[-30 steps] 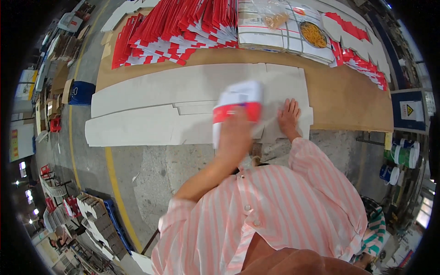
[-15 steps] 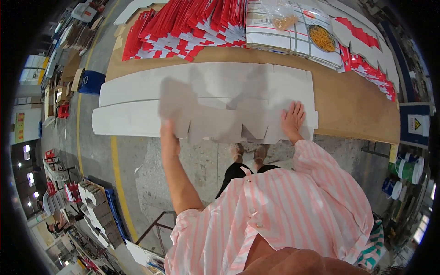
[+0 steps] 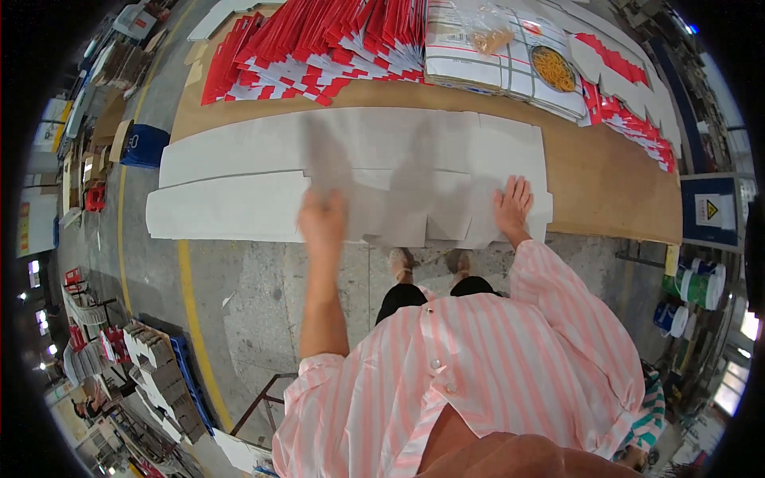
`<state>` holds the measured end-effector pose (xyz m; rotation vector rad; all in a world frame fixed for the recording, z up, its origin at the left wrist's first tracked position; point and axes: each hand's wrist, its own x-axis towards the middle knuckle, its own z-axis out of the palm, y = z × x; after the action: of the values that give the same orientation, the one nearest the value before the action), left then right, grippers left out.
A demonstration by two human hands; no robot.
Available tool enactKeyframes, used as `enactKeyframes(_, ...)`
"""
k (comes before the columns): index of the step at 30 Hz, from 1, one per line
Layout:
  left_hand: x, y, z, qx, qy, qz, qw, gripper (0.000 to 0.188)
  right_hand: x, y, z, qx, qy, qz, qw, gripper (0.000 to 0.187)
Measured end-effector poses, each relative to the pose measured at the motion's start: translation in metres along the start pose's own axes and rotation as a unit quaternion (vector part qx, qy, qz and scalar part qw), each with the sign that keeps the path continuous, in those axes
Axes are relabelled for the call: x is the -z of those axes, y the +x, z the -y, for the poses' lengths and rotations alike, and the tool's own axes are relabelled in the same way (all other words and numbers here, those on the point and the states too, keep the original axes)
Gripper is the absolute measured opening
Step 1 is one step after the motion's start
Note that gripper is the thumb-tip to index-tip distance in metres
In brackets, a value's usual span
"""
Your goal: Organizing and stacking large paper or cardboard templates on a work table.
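A long white cardboard sheet (image 3: 231, 143) with folded-over flaps (image 3: 239, 209) along its near side lies flat in front of me. My right hand (image 3: 512, 205) rests on its right end, palm down with the fingers spread. Over the near flap, left of the sheet's middle, is my left hand (image 3: 323, 217). Motion smears its fingers, so whether they grip anything is unclear. Shadows fall across the middle of the sheet.
Brown board (image 3: 613, 191) covers the table. At the back are fanned red-and-white cartons (image 3: 327, 48) and a tied white bundle (image 3: 470, 60) carrying a plastic bag (image 3: 488, 36). A blue bin (image 3: 146, 146) stands beyond the left end; a blue cabinet (image 3: 712, 209) stands at right.
My left hand has moved right and slightly away from me over the near flap. My right hand stays flat on the sheet. The whole view has shifted a little.
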<state>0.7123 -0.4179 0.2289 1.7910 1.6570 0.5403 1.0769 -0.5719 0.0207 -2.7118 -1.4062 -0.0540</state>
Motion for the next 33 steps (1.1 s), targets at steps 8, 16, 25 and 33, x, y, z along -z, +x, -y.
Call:
enactKeyframes(8, -0.200, -0.109, -0.119, -0.446, 0.442, -0.012, 0.779, 0.041, -0.031, 0.004, -0.033, 0.032, -0.084, -0.059, 0.994, 0.067)
enactKeyframes(16, -0.026, -0.039, -0.037, -0.098, -0.211, -0.007, 0.973, 0.044, 0.005, 0.001, -0.020, -0.016, 0.018, 0.032, 0.999, 0.066)
enactKeyframes(25, -0.030, 0.002, 0.177, 0.189, -0.611, -0.098, 0.762, 0.040, 0.005, 0.002, -0.003, 0.014, 0.017, 0.009, 1.000, 0.066)
enactKeyframes(33, -0.061, -0.027, -0.039, -0.093, 0.004, -0.107, 0.990, 0.029, 0.001, 0.004, -0.044, -0.021, 0.003, 0.014, 1.000, 0.065)
